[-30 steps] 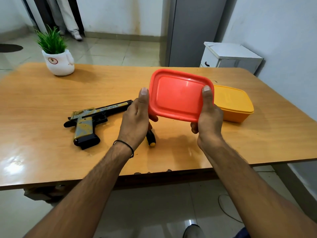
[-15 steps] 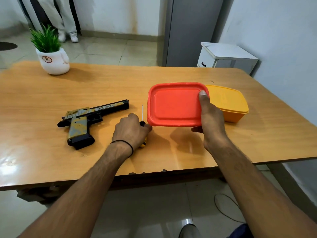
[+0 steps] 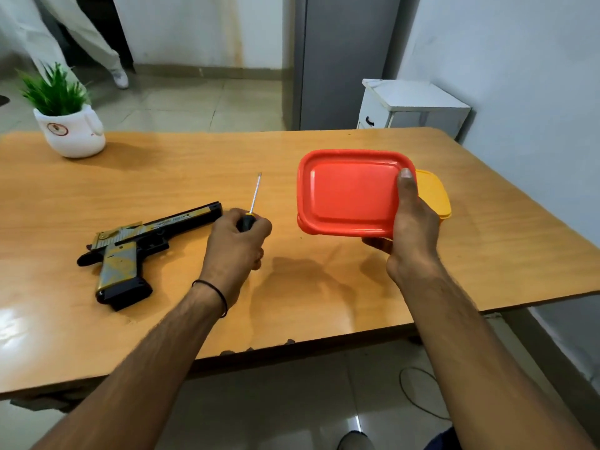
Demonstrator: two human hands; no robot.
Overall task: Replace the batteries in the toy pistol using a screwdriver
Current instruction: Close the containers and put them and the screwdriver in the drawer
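Toy pistol of black and gold plastic [image 3: 136,245] is laid flat on its side on the orange-brown wooden table [image 3: 194,157], at the near left, with the barrel pointed to the right and the grip turned toward the person. It is not touched by any hand.

A thin screwdriver with a black and yellow handle [image 3: 253,203] is gripped by the left hand [image 3: 235,248], just beside the barrel end. The fingers are curled round the handle and the metal shaft is pointed away, over the table.

A red rectangular plastic lid [image 3: 347,193] is held above the table by the right hand [image 3: 410,228]. Its right edge is pinched, with the thumb laid on top and the fingers underneath. Whether a box is attached below it cannot be told. A yellow plastic container [image 3: 433,196] is partly hidden behind the lid.

The task is judged to be at its beginning. The tool is taken up, but no screw is seen removed and the pistol looks closed; the battery cover itself cannot be made out. The unscrewing, the exchange of batteries and the closing are all left to be done.

Counted: one pistol, one screwdriver, one red lid, one yellow container, one green plant in a white pot [image 3: 69,131] at the far left corner. No batteries are seen.
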